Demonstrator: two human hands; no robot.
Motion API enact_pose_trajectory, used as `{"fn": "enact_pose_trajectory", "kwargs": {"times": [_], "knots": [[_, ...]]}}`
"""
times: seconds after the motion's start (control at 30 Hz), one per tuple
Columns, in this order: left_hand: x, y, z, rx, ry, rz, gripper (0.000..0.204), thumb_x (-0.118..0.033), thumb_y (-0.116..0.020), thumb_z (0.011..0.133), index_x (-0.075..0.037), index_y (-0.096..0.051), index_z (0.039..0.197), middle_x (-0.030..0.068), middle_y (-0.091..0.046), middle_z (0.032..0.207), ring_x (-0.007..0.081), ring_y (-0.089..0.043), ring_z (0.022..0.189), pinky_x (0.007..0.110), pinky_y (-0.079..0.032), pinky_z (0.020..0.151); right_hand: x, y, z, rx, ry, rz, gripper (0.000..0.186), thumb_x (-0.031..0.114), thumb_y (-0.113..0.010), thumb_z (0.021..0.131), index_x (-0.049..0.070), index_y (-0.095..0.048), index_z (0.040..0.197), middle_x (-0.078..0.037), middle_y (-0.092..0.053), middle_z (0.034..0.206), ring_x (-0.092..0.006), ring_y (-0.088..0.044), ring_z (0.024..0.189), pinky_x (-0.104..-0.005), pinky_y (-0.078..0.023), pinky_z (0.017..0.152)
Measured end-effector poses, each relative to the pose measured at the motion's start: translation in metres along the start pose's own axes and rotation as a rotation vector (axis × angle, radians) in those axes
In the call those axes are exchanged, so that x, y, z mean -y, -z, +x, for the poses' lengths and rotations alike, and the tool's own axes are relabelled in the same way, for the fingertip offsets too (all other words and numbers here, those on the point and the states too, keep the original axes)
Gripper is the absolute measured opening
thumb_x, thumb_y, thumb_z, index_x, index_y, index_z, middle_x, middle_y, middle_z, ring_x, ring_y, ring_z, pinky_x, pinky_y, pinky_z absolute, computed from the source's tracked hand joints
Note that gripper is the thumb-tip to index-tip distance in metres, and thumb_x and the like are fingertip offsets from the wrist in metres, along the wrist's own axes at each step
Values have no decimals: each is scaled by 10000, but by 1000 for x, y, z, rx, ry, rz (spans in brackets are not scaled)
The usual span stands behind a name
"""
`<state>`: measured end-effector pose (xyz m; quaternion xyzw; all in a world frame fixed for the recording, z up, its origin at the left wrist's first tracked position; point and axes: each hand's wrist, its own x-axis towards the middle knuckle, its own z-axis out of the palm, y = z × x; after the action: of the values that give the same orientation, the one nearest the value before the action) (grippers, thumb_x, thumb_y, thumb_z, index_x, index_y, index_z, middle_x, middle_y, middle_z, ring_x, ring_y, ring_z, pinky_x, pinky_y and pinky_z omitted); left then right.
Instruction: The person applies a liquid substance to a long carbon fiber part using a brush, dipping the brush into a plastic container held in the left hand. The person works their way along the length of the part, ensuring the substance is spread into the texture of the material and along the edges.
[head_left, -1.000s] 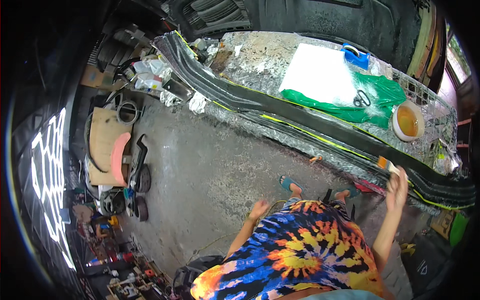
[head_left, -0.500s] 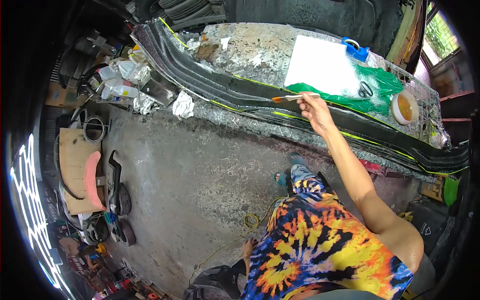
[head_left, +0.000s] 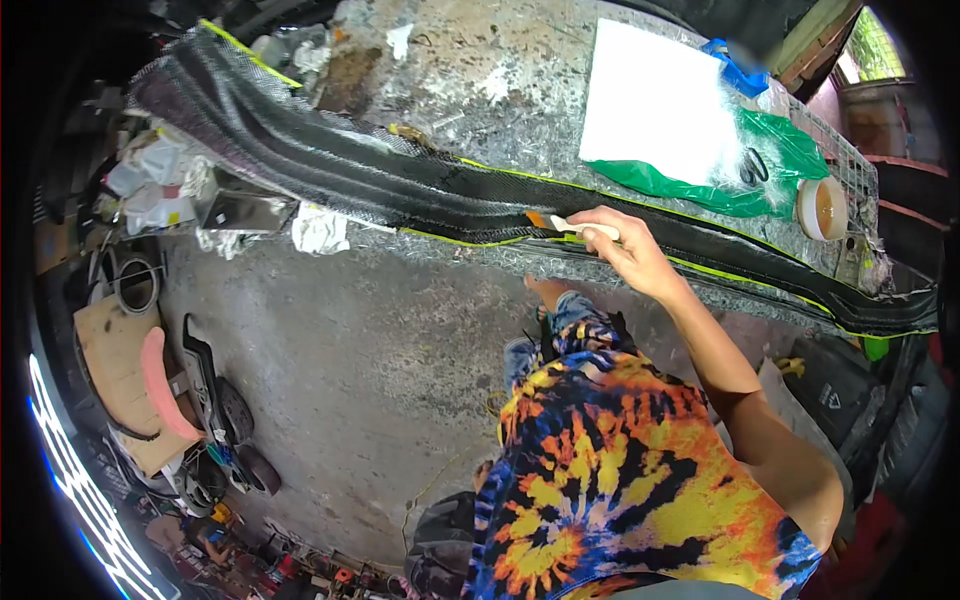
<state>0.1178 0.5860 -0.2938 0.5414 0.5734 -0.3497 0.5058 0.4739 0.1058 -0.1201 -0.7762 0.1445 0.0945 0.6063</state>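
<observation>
My right hand (head_left: 630,255) is closed on the white handle of a brush (head_left: 537,220), whose orange-brown bristles rest at the lower edge of a long, curved black woven strip (head_left: 330,150) with yellow tape along parts of its edges. The strip lies across a stained workbench (head_left: 455,80). Beyond it are a white sheet (head_left: 645,90) on green plastic (head_left: 650,178), scissors (head_left: 752,167) and a round tub of amber liquid (head_left: 822,208). Of my left hand (head_left: 483,470) only a small part shows beside my shirt, its fingers hidden.
A metal box (head_left: 235,205) and white rags (head_left: 320,228) sit at the bench's left. On the floor at left lie cardboard (head_left: 115,370), a pink curved piece (head_left: 168,395) and tyres. A dark bag (head_left: 440,540) is behind me at left; dark cases (head_left: 835,395) stand at right.
My right hand has moved left along the strip with the brush, and its bristles are now at the lower edge. My body and view have shifted, and my left hand has become mostly hidden.
</observation>
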Motion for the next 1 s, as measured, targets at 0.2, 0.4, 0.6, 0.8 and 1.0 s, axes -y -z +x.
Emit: {"fn": "enact_pose_trajectory", "kwargs": {"times": [0.2, 0.4, 0.6, 0.8, 1.0], "knots": [[-85, -2, 33, 52, 28, 92, 305, -237, -533, 929, -71, -547, 1185, 120, -649, 1091, 256, -655, 938, 368, -522, 771, 22, 5, 26, 154, 70, -392, 200, 114, -564, 935, -17, -620, 1075, -158, -635, 956, -328, -613, 852, -371, -486, 749], [-180, -13, 56, 105, -46, 178, 323, -303, -558, 938, -98, -571, 1187, 131, -645, 1129, 261, -647, 975, 375, -514, 792, 26, -20, 49, 172, 34, -563, 182, 98, -579, 898, -5, -607, 1046, -153, -578, 892, -357, -589, 847, -420, -494, 727], [-245, -21, 104, 236, -85, 291, 447, -382, -615, 905, -53, -559, 1202, 131, -648, 1098, 252, -628, 980, 384, -496, 808, 21, -52, 55, 238, 42, -814, 188, 92, -609, 843, 28, -570, 1015, -105, -550, 867, -295, -596, 833, -398, -528, 696], [-309, -16, 129, 268, -150, 267, 481, -363, -591, 914, -57, -520, 1277, 131, -627, 1153, 249, -612, 1028, 366, -478, 848, 28, -79, 56, 240, 21, -912, 231, 123, -626, 798, 61, -577, 1015, -70, -548, 917, -263, -583, 894, -374, -526, 747], [-321, -14, 141, 259, -132, 307, 516, -377, -596, 908, -51, -503, 1298, 127, -622, 1153, 243, -606, 1034, 358, -473, 849, 31, -99, 55, 289, 39, -966, 313, 126, -589, 737, 81, -584, 1046, -58, -548, 950, -230, -580, 872, -353, -522, 752]]}}
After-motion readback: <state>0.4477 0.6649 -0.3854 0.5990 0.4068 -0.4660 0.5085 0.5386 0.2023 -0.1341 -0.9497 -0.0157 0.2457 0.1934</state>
